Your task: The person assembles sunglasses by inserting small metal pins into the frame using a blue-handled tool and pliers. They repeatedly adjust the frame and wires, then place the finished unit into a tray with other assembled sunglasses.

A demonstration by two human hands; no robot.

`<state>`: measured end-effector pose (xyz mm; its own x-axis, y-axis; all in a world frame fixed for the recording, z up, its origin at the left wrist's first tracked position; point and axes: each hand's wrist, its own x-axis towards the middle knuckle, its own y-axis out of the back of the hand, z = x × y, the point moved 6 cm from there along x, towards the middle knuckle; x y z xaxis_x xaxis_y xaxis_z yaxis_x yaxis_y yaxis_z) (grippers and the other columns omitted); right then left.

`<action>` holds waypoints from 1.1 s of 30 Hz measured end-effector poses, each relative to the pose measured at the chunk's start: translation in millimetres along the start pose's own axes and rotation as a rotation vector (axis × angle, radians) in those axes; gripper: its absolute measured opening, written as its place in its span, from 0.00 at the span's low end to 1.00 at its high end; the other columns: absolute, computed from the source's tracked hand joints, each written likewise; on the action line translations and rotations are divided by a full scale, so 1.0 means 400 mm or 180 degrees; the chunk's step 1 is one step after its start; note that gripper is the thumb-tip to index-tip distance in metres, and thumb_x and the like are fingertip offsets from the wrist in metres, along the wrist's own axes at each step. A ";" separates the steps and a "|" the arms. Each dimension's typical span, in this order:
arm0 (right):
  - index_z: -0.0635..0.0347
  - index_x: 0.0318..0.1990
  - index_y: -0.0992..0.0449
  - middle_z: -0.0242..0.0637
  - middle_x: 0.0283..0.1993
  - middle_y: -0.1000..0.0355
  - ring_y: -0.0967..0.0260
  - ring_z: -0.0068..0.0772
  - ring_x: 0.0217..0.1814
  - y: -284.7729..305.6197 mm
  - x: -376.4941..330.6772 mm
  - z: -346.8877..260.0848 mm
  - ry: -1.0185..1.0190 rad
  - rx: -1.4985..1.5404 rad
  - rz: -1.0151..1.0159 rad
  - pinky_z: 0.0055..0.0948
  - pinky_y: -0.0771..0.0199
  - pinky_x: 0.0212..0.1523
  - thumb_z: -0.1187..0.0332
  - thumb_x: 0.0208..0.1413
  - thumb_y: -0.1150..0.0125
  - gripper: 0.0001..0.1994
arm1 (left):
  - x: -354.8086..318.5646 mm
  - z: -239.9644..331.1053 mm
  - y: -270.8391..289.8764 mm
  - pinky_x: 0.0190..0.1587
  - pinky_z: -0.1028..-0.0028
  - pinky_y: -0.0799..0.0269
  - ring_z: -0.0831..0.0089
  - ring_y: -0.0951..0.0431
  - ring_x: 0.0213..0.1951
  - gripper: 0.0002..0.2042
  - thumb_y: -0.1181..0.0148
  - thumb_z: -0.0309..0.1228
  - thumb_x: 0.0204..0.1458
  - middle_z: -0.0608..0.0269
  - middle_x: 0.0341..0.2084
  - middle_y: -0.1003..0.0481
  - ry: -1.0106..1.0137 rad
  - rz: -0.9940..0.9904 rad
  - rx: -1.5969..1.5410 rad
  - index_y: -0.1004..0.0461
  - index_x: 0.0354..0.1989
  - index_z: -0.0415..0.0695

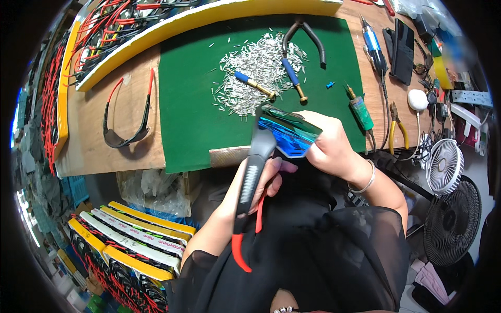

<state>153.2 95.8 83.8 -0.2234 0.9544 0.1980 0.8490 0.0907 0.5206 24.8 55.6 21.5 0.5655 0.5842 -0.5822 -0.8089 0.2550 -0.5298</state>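
— Gripped in both hands: blue-lensed glasses [293, 140], seen against the near edge of a green mat [188, 99]. The left hand [271, 178] curls round one temple; the right hand [332, 146] is closed on the lens's right end.

— How are the arms set?

— Bent, reaching inward from both sides. The left forearm rises from near left, fingers folded in behind the temple. On the right, the elbow juts outward and the forearm angles back, back of the hand up, a bracelet [373, 176] at the wrist. Red temple tips point toward the lap.

— And the room around them?

— Tightest on the far side, where a pile of silver pins [261, 57] and two screwdrivers [254, 85] lie just past the lens. Broad green shows left of the pile, out to the mat's left border, beyond which sit spare glasses [127, 140]. To the right, a narrower strip runs to a green-handled tool [361, 112] near the mat's right edge. A yellow-walled tray [209, 22] bounds the far side. Whether the lens touches the mat, one cannot tell.
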 end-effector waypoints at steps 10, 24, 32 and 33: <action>0.64 0.35 0.29 0.43 0.27 0.31 0.32 0.42 0.28 -0.010 0.013 -0.025 0.0171 -0.0059 0.0203 0.30 0.31 0.28 0.76 0.45 0.47 0.08 | -0.007 -0.018 0.013 0.15 0.90 0.52 0.90 0.46 0.14 0.11 0.58 0.28 0.55 0.67 0.28 0.29 0.0242 -0.0061 -0.0447 0.37 0.46 0.40; 0.60 0.25 0.30 0.25 0.16 0.38 0.42 0.14 0.14 -0.136 0.034 0.015 -0.1810 0.1683 -0.2536 0.16 0.41 0.16 0.58 0.54 0.50 0.14 | -0.012 0.179 0.089 0.43 0.78 0.34 0.78 0.30 0.37 0.21 0.45 0.29 0.49 0.58 0.42 0.31 -0.1688 0.0303 0.0747 0.41 0.51 0.36; 0.61 0.43 0.30 0.31 0.25 0.30 0.40 0.14 0.19 -0.149 0.001 0.074 -0.2012 0.1972 -0.2123 0.15 0.38 0.19 0.63 0.57 0.54 0.13 | -0.187 0.236 0.300 0.35 0.72 0.28 0.67 0.24 0.29 0.14 0.53 0.25 0.50 0.53 0.36 0.30 -0.1622 0.1888 0.0618 0.39 0.46 0.34; 0.63 0.41 0.30 0.31 0.25 0.30 0.41 0.14 0.18 -0.130 -0.006 0.095 -0.2101 0.2070 -0.1898 0.15 0.38 0.19 0.64 0.57 0.54 0.13 | -0.234 0.251 0.381 0.33 0.73 0.27 0.68 0.24 0.28 0.13 0.54 0.25 0.51 0.55 0.34 0.31 -0.1734 0.2373 0.0610 0.39 0.45 0.34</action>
<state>127.7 99.6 24.9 -0.5459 0.6543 -0.5234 0.8233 0.5349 -0.1900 -167.6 117.2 57.1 -0.2226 0.9152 -0.3358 -0.9718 -0.2357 0.0019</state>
